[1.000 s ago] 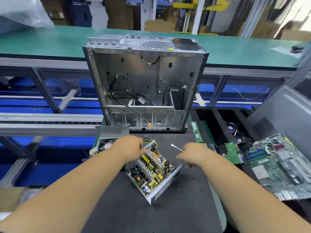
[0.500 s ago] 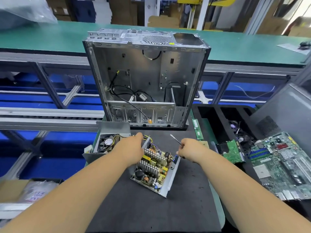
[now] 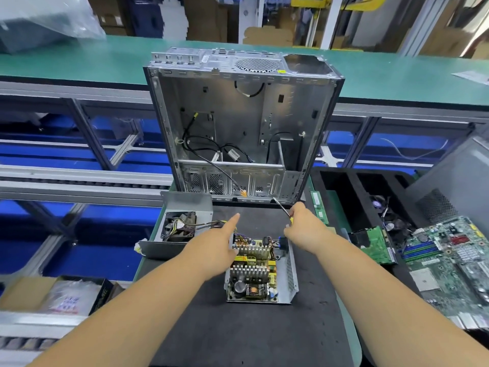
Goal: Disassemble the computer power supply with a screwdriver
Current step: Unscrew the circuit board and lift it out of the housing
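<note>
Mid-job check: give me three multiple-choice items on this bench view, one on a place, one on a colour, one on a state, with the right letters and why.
1. Where does the removed grey metal cover with the fan lie relative to the open power supply tray with its circuit board?
A. to its left
B. on top of it
C. inside the computer case

2. What colour is the mat under the tray?
A. white
B. black
C. red

3. What is the right hand doing?
A. lying flat on the mat
B. gripping the thin-shafted, yellow-handled screwdriver
C. lifting the motherboard

Answers:
1 A, the cover sits at the mat's left edge, wires running across to the board.
2 B, dark foam shows all round the tray.
3 B, the shaft sticks out of its curled fingers; the left hand rests on the tray's edge, forefinger straight.
</note>
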The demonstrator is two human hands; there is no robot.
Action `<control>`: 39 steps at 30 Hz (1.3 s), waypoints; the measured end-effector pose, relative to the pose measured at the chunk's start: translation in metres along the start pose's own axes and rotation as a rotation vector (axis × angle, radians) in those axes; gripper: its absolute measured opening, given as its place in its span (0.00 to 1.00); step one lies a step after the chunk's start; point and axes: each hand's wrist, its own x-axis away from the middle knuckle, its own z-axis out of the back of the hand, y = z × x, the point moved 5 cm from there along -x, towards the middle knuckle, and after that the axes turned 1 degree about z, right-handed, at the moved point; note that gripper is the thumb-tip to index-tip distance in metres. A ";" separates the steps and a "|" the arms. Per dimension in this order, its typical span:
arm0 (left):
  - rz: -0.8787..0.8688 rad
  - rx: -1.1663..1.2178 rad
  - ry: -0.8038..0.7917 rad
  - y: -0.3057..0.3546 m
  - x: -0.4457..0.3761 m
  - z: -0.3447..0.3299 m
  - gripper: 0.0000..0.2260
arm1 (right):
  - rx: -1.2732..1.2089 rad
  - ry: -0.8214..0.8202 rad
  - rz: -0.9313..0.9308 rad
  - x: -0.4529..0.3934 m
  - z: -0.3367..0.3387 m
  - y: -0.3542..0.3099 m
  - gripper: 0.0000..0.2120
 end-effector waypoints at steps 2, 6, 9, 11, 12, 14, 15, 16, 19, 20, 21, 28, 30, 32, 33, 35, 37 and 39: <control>0.010 -0.019 0.118 -0.002 0.000 0.008 0.33 | -0.021 0.018 0.003 0.005 0.007 0.000 0.12; -0.047 0.221 0.281 0.004 -0.003 0.017 0.24 | -0.099 0.071 0.170 0.022 0.020 -0.004 0.17; -0.146 0.231 0.268 0.017 -0.008 0.012 0.18 | -0.182 0.117 0.227 0.039 0.023 -0.003 0.19; -0.203 0.189 0.236 0.024 -0.015 0.005 0.15 | -0.233 0.165 0.209 0.044 0.023 -0.002 0.18; -0.227 0.152 0.220 0.029 -0.021 0.002 0.14 | -0.248 0.191 0.195 0.045 0.023 0.000 0.17; -0.255 0.074 0.175 0.038 -0.035 -0.005 0.13 | -0.314 0.236 0.164 0.045 0.024 0.003 0.15; -0.263 0.041 0.147 0.043 -0.042 -0.009 0.14 | -0.352 0.258 0.149 0.045 0.024 0.005 0.14; -0.268 0.007 0.117 0.048 -0.050 -0.013 0.15 | -0.379 0.280 0.135 0.045 0.024 0.007 0.13; -0.260 -0.118 -0.008 0.063 -0.074 -0.028 0.19 | -0.417 0.327 0.093 0.046 0.024 0.011 0.12; -0.257 -0.165 -0.051 0.068 -0.080 -0.034 0.20 | -0.437 0.337 0.079 0.046 0.025 0.013 0.11; -0.257 -0.212 -0.086 0.072 -0.085 -0.039 0.20 | -0.463 0.346 0.063 0.046 0.025 0.014 0.11; -0.222 -0.287 -0.124 0.072 -0.103 -0.053 0.14 | -0.505 0.381 -0.015 0.050 0.029 0.021 0.10; -0.190 -0.277 -0.133 0.067 -0.103 -0.053 0.13 | -0.516 0.379 -0.016 0.051 0.029 0.021 0.10; -0.142 -0.256 -0.143 0.062 -0.103 -0.052 0.13 | -0.535 0.381 -0.005 0.051 0.031 0.018 0.10; -0.113 -0.235 -0.145 0.060 -0.103 -0.052 0.12 | -0.547 0.387 -0.003 0.051 0.031 0.017 0.10; -0.052 -0.174 -0.147 0.055 -0.105 -0.052 0.12 | -0.554 0.394 -0.003 0.052 0.033 0.015 0.11; -0.001 -0.101 -0.136 0.051 -0.107 -0.050 0.14 | -0.549 0.387 -0.002 0.053 0.033 0.014 0.10; 0.038 -0.056 -0.127 0.048 -0.107 -0.048 0.17 | -0.547 0.384 0.009 0.054 0.033 0.013 0.10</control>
